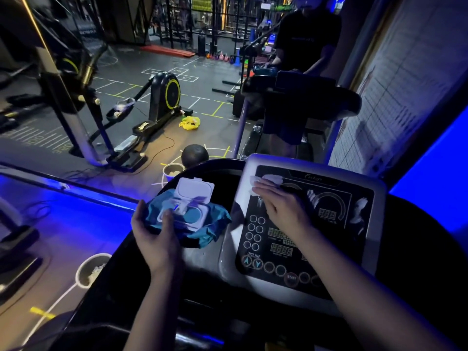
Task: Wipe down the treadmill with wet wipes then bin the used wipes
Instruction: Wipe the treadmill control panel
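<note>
Head view: flat right hand point(281, 207) on crumpled wipe point(266, 180), left hand point(154, 236) grip around soft pack point(192, 221).

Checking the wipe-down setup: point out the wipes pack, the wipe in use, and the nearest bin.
wipes pack point(192, 219), head view, on its white dispenser frame.
wipe point(272, 179), head view, on the white edge showing beyond the right hand's fingertips.
bin point(83, 264), head view, on its pale rim, lower left.

My left hand point(155, 239) curls palm-up, thumb point(167, 217) pressed on top, forearm rising from below; my right hand point(281, 206) lies flat, palm down, fingers point(263, 190) together, arm stretched forward.
</note>
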Demonstrator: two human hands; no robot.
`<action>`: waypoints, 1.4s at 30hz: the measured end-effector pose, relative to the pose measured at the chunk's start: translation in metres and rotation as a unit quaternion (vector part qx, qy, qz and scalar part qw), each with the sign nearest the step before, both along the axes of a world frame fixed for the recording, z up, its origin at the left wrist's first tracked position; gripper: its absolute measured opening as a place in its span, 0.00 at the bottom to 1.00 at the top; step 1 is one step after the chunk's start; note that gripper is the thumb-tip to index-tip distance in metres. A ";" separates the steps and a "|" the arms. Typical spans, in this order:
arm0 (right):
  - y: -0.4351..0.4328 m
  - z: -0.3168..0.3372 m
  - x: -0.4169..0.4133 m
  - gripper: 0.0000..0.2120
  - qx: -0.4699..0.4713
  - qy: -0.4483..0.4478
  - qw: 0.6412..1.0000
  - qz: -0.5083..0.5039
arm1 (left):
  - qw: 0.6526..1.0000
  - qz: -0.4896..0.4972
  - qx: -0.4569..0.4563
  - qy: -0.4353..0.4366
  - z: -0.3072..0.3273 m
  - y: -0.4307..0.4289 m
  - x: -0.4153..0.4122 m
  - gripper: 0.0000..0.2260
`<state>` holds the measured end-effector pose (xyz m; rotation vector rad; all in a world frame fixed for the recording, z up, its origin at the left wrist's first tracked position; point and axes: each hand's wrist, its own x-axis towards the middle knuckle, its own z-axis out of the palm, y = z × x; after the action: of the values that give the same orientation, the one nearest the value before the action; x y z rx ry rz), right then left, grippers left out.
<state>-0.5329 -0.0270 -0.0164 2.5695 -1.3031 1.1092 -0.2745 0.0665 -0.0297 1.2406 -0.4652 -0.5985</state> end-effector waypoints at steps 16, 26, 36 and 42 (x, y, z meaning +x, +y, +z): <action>-0.012 0.042 0.008 0.15 0.039 -0.140 0.987 -0.061 | 1.000 -0.013 0.010 0.006 -0.001 -0.001 0.001 0.24; 0.009 -0.007 -0.017 0.26 -0.037 0.141 0.989 -0.038 | 1.000 -0.023 -0.001 0.010 0.001 -0.004 0.002 0.23; -0.003 0.044 -0.015 0.17 0.020 -0.017 0.999 -0.042 | 0.999 -0.029 -0.003 0.014 0.005 -0.006 -0.004 0.24; -0.006 0.023 -0.013 0.21 -0.008 0.117 0.990 -0.076 | 0.999 -0.034 -0.011 0.022 0.009 -0.007 -0.008 0.24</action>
<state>-0.5456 -0.0330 0.0067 2.4494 -1.3953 0.7637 -0.2824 0.0595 -0.0206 1.1932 -0.4778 -0.6749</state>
